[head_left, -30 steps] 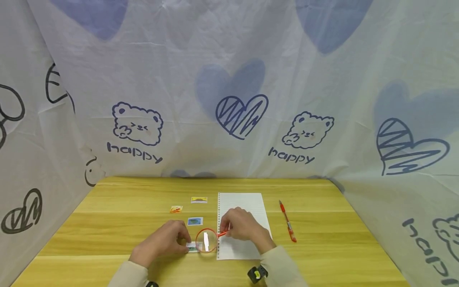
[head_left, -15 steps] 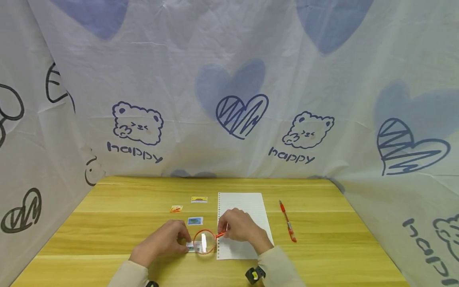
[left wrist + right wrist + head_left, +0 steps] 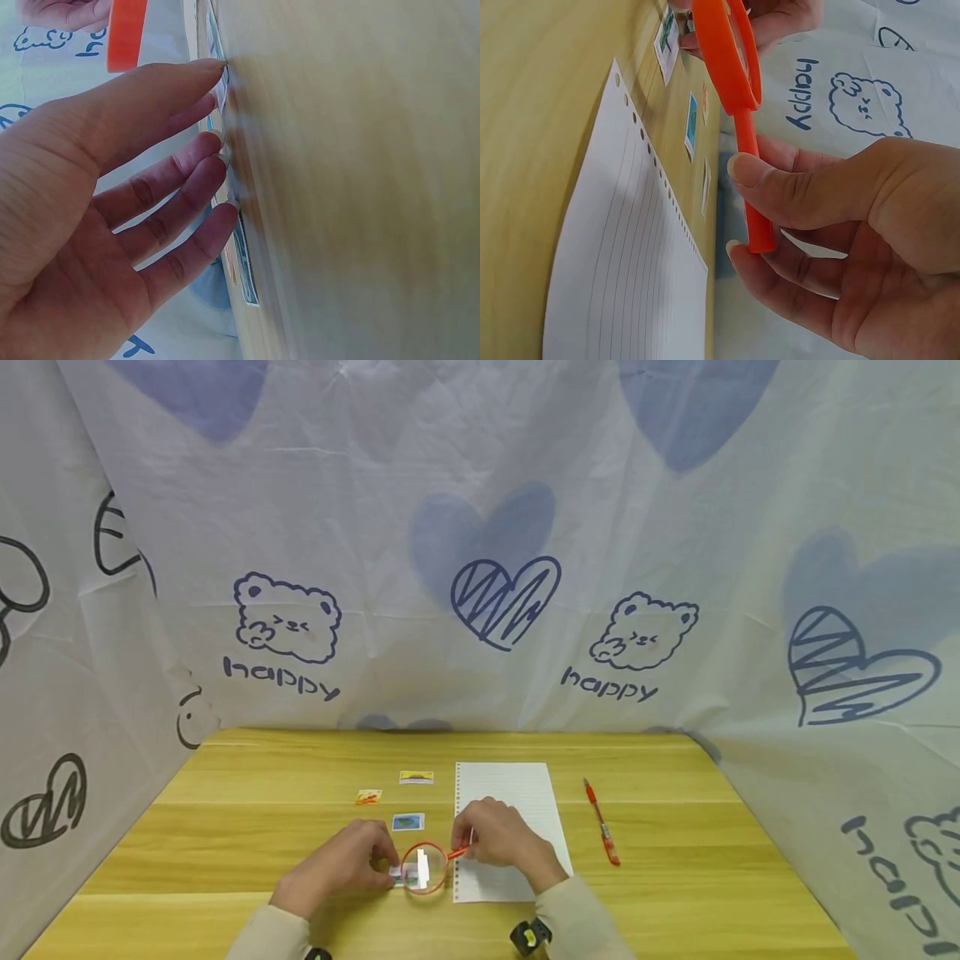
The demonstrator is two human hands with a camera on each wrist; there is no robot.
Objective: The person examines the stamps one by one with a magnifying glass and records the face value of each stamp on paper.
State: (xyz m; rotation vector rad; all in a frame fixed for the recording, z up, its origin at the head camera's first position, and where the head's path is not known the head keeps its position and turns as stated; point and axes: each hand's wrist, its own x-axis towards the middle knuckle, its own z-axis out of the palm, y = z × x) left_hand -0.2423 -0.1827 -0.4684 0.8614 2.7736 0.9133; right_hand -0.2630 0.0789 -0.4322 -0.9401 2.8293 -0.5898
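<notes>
My right hand (image 3: 495, 835) pinches the handle of a red-rimmed magnifying glass (image 3: 404, 881) between thumb and fingers. In the right wrist view, the magnifying glass (image 3: 727, 64) is tilted, its lens end toward the left hand. The lens hangs over the right part of a small green-and-white stamp (image 3: 396, 877) lying on the table; bright glare covers part of the glass. My left hand (image 3: 347, 860) holds the stamp's left end, thumb at the near corner and a finger at the far one. In the left wrist view its other fingers (image 3: 187, 244) are loosely bent, tips near the table.
Beyond the hands lie a blue stamp (image 3: 408, 822), an orange one (image 3: 368, 797) and a yellow one (image 3: 416, 777). Lined paper (image 3: 517, 777) with punched holes lies under the right hand. A red pen (image 3: 602, 825) lies right of it. A printed white curtain (image 3: 390, 635) surrounds the table.
The right hand has moved the magnifying glass slightly left, so its lens covers more of the green stamp. The left hand has stayed in place.
</notes>
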